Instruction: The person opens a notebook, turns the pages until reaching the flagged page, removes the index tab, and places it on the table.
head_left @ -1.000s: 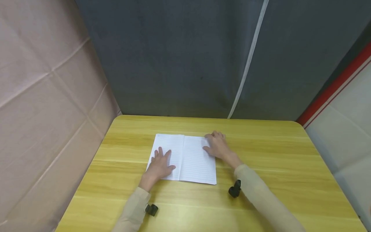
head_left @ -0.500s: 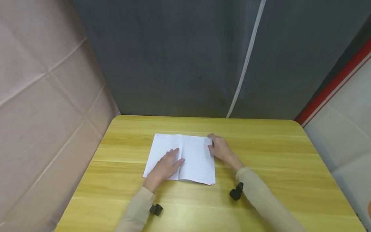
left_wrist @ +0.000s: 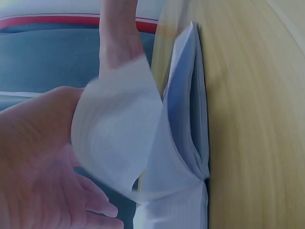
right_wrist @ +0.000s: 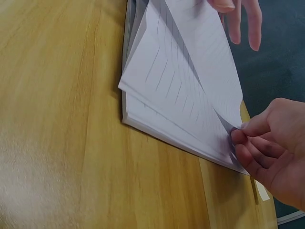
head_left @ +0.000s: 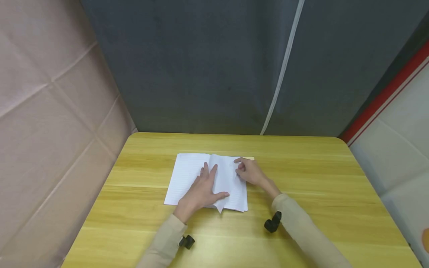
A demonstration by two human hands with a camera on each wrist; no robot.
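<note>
Pages of the open notebook (head_left: 187,178), lying near the desk's (head_left: 301,178) far edge, were mid-turn: right hand (head_left: 251,173) pinched a lifted sheet's corner, left hand (head_left: 201,191) rested flat, fingers straight, across the spine; the sheet was not yet laid over.

no readable text; notebook (head_left: 194,178) pages show ruled lines only.
</note>
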